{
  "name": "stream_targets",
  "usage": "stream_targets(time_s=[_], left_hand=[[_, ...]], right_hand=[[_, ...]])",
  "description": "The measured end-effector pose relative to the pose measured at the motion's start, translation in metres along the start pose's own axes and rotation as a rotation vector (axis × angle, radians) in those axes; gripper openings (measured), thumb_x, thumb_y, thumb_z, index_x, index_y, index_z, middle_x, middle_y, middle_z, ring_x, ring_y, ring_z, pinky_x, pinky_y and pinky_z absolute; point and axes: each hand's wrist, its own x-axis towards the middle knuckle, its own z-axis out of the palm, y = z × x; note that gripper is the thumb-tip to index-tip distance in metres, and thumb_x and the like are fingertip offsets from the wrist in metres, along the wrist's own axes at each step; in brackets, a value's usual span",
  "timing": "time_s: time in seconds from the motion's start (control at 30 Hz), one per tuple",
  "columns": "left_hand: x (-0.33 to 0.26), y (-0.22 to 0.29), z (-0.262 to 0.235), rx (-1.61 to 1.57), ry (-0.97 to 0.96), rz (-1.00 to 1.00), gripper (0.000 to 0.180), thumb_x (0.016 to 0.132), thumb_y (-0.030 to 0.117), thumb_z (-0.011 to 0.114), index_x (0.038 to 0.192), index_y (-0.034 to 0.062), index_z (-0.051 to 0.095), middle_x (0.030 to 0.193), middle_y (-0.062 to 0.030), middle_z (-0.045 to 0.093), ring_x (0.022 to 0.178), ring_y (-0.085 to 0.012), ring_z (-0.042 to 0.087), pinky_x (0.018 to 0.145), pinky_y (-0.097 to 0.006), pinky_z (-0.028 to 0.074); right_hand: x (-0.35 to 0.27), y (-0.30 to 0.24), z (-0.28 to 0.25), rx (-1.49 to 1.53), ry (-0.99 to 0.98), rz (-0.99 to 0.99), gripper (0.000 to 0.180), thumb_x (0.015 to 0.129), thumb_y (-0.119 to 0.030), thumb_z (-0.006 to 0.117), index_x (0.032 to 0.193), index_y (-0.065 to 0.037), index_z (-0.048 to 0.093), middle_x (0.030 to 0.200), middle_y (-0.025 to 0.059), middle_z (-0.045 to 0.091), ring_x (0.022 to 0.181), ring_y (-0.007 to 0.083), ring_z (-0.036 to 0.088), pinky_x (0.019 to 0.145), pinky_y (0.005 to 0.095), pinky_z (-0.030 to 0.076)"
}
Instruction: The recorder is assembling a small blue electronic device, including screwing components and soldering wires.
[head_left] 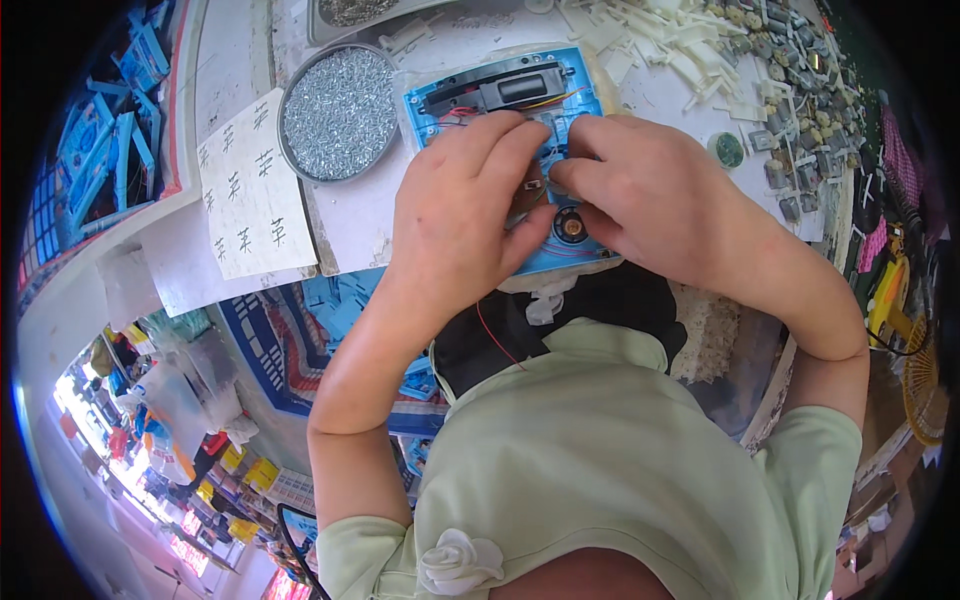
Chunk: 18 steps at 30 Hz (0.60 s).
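Blue plastic housing (470, 95) lying flat under both hands, mostly covered. Left hand (455, 215) and right hand (640, 195) pressed close, fingertips pinching a small metal part (533, 185) — barely discernible. Round tray of screws (338, 112) just beyond left hand.

I am looking down at a small assembly workshop, likely for plastic toys or gadgets. A white table (350, 215) carries a round tin of silver screws (338, 112), a heap of white plastic parts (650, 40), a spread of small grey motors (795, 110) and a blue plastic casing (500, 100) with wiring inside. Stacked blue plastic shells (110, 140) fill a bin at the left.
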Motion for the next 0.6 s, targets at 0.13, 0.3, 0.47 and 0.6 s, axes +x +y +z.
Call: stream_targets(time_s=[0.13, 0.3, 0.47, 0.6], left_hand=[[0.004, 0.0, 0.004, -0.009, -0.018, 0.022, 0.063, 0.068, 0.01, 0.081, 0.127, 0.0075, 0.06, 0.111, -0.0114, 0.068, 0.099, -0.0338, 0.066, 0.088, -0.043, 0.052], [-0.004, -0.002, 0.015, -0.049, 0.106, 0.05, 0.064, 0.068, 0.009, 0.078, 0.128, 0.0071, 0.056, 0.098, -0.0093, 0.068, 0.085, -0.0303, 0.068, 0.074, -0.04, 0.054], [-0.005, -0.004, 0.019, -0.126, 0.126, 0.018, 0.066, 0.065, 0.007, 0.076, 0.127, 0.0068, 0.052, 0.089, -0.0078, 0.063, 0.081, -0.0301, 0.066, 0.068, -0.04, 0.052], [-0.005, -0.003, 0.021, -0.122, 0.13, 0.01, 0.067, 0.064, 0.007, 0.077, 0.127, 0.0069, 0.052, 0.089, -0.0076, 0.063, 0.081, -0.0297, 0.066, 0.069, -0.04, 0.052]], right_hand=[[0.001, 0.001, 0.003, 0.012, 0.055, 0.0, 0.025, 0.071, -0.004, 0.075, 0.094, -0.002, 0.067, 0.093, 0.0132, 0.061, 0.087, 0.0339, 0.063, 0.073, 0.0431, 0.053], [0.004, -0.004, 0.003, 0.009, 0.067, 0.032, 0.015, 0.071, -0.008, 0.074, 0.079, -0.001, 0.065, 0.086, 0.0144, 0.059, 0.081, 0.035, 0.062, 0.069, 0.0454, 0.053], [0.005, -0.011, -0.007, -0.12, -0.009, 0.041, 0.015, 0.07, -0.006, 0.073, 0.084, -0.004, 0.068, 0.089, 0.0106, 0.06, 0.085, 0.0311, 0.063, 0.068, 0.0429, 0.054], [0.007, -0.018, -0.013, -0.182, -0.051, 0.018, 0.017, 0.069, -0.005, 0.073, 0.086, -0.005, 0.069, 0.092, 0.0083, 0.06, 0.089, 0.0287, 0.062, 0.069, 0.0414, 0.055]])
